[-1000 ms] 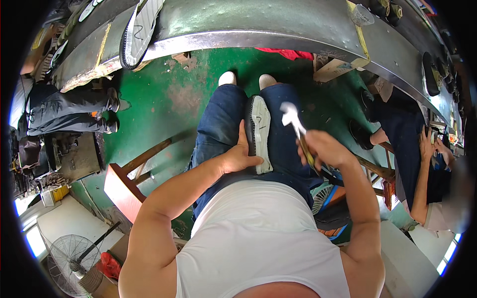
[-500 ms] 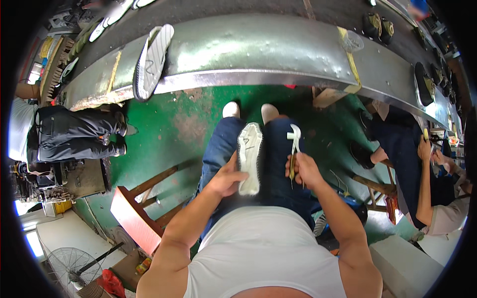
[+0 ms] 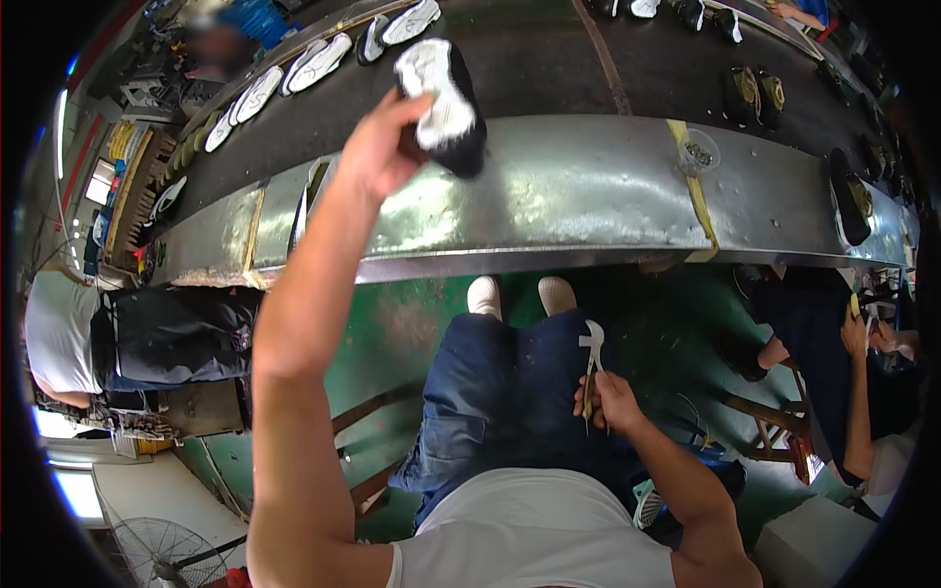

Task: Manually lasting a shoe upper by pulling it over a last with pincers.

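Note:
My left hand (image 3: 385, 147) is stretched out over the workbench, its fingers closed on a shoe (image 3: 438, 98) with a white underside and black sides. The shoe is tilted, underside toward me, above the metal bench edge. Close to my right thigh, my right hand (image 3: 616, 402) is wrapped round a pair of lasting pliers (image 3: 594, 345), hammer-shaped head up. A thin pointed tool shows beside the handles; its kind I cannot make out. Another shoe (image 3: 312, 186) lies on the metal edge, mostly hidden behind my left forearm.
The metal-edged bench (image 3: 549, 186) spans the view ahead. Along its dark belt (image 3: 529, 59) stand several shoes, including a dark pair (image 3: 753, 96). A clear cup (image 3: 699, 152) of small pieces sits on the edge. People work at both sides. A wire fan (image 3: 167, 549) stands lower left.
My left hand has carried the shoe from above my lap forward and left over the bench. The view has shifted up toward the bench. My right hand keeps the pliers near my thigh.

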Demonstrator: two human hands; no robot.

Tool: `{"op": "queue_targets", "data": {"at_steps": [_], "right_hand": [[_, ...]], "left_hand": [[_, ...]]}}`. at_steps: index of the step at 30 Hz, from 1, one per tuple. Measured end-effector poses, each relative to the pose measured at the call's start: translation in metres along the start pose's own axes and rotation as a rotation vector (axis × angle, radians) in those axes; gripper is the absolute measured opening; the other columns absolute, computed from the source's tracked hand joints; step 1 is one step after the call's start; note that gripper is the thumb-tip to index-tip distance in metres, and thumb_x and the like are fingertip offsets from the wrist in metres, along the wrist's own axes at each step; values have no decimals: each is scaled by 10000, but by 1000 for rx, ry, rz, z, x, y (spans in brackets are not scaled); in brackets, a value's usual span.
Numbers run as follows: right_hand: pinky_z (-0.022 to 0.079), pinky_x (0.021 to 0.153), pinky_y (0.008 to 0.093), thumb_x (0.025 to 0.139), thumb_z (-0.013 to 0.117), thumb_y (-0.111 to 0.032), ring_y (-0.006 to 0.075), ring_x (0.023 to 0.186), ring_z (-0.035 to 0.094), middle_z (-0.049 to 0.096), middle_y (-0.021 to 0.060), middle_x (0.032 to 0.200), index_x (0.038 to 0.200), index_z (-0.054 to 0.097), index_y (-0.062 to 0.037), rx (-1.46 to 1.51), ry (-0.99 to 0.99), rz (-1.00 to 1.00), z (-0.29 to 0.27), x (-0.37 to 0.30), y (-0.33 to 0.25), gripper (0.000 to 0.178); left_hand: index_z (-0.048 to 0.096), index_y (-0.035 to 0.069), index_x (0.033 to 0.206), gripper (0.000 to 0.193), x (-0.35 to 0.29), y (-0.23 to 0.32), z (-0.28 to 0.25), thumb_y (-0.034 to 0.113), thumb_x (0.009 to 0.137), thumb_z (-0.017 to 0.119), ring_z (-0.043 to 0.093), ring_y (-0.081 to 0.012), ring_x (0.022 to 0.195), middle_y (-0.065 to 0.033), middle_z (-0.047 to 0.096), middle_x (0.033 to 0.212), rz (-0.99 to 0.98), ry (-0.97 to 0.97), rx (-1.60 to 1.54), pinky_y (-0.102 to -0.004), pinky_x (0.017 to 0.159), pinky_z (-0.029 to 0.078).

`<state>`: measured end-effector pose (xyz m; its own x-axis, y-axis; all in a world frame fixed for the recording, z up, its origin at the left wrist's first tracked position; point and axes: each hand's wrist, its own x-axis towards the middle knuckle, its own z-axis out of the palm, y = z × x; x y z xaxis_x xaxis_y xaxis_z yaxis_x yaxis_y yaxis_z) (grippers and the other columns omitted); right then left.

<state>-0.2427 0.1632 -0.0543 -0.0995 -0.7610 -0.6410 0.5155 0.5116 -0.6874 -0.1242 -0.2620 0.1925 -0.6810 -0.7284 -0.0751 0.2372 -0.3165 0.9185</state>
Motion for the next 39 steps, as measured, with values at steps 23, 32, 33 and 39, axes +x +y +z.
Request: {"op": "queue_targets", "data": {"at_steps": [23,32,33,39], "right_hand": [[418,386,238,1085,304,-351,206,734,700,651,119,921,1159,509,6,40,-49,37,3,11,-5,418],[423,413,244,1080,346,-353,201,732,698,652,119,918,1152,514,2,-25,-32,-20,14,3,8,399],[423,413,244,1080,346,-353,201,732,698,652,119,918,1152,514,2,-33,-22,-15,14,0,5,399],[498,617,274,986,578,-168,156,742,657,653,74,907,1193,552,3,-188,-88,-175,27,-24,-13,270]], "left_hand": [[641,-4,1219,623,2,64,-185,460,812,721,665,-353,1075,-232,686,1131,-591,118,2053,-437,922,511],[487,-9,1406,566,-127,43,-132,132,905,709,672,-166,905,-75,688,1077,-33,66,310,-318,827,559],[485,-8,1412,562,-149,24,-115,110,906,701,673,-171,922,-80,688,1095,15,64,194,-318,838,559],[485,77,1453,584,-258,-157,-23,56,908,694,606,-160,1092,-91,637,1228,28,157,-90,-328,984,483]]}}
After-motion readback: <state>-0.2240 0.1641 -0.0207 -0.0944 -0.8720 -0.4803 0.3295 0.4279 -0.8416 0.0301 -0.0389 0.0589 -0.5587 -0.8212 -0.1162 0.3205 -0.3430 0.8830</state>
